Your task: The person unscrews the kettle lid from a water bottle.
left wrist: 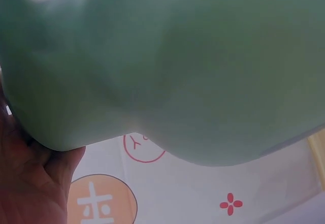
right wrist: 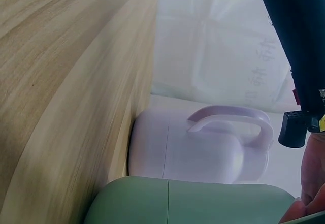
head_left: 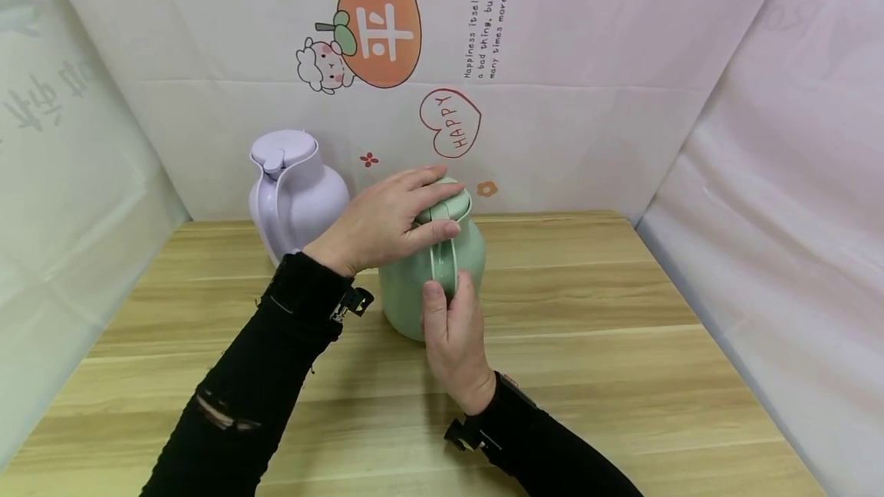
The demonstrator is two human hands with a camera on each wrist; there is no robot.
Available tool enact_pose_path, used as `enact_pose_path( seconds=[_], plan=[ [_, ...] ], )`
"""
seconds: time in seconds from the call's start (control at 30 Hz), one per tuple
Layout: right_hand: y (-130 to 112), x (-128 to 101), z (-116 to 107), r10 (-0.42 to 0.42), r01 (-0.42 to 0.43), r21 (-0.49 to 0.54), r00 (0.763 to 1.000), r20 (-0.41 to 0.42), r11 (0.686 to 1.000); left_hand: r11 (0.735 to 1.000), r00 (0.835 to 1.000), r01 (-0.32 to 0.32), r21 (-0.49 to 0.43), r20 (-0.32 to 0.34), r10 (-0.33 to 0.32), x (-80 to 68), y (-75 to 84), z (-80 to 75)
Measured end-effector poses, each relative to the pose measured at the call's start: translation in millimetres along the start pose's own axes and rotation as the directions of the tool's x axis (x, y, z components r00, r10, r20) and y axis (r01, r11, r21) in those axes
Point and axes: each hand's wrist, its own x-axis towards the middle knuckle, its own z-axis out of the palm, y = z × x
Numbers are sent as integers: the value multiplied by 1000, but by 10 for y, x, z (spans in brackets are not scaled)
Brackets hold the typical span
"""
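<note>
— Head view first: left hand (head_left: 383,225) laid over the lid (head_left: 447,202) of the green jug (head_left: 421,282), fingers spread across the top and thumb against the lid's near edge. Right hand (head_left: 452,336) wrapped round the handle (head_left: 442,263), thumb up along it. Standing upright on the wooden table (head_left: 587,305), about the middle, slightly toward the back.

— Agreed on both grips. Left wrist view filled almost wholly by green jug body (left wrist: 167,66), with a bit of palm (left wrist: 30,183) pressed at its edge. No fingers shown there, though.

— Risks from here?

— Likely a twist or press on the lid with the jug only steadied by the handle. Too much sideways force, and a probable tip or slide across the smooth wood. Contents unknown; possible spill if full and the lid loosened.

— And the lilac jug (head_left: 297,190)?

— Close behind on the left, near but apart. In the right wrist view, lilac jug (right wrist: 198,148) just beyond the green body (right wrist: 188,203). A left elbow swing or a shove backward could knock it.

— Room to move?

— Plenty of bare wood to the right and toward the near edge. Tighter at the back: printed backdrop (head_left: 552,60) standing right behind, pale side sheets at either flank. Safest shifting toward the front or right, away from the lilac jug.
</note>
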Motion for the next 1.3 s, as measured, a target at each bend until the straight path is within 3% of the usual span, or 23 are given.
enact_pose_path(
  seconds=[0.6,1.3],
  plan=[
    [-18,-11,10,8,-11,-89,999,-39,996,995,996,86,55,9,-86,16,123,5],
    [-23,-8,17,-11,6,-115,999,-44,993,970,975,219,109,-4,-220,66,318,-23]
  ],
)
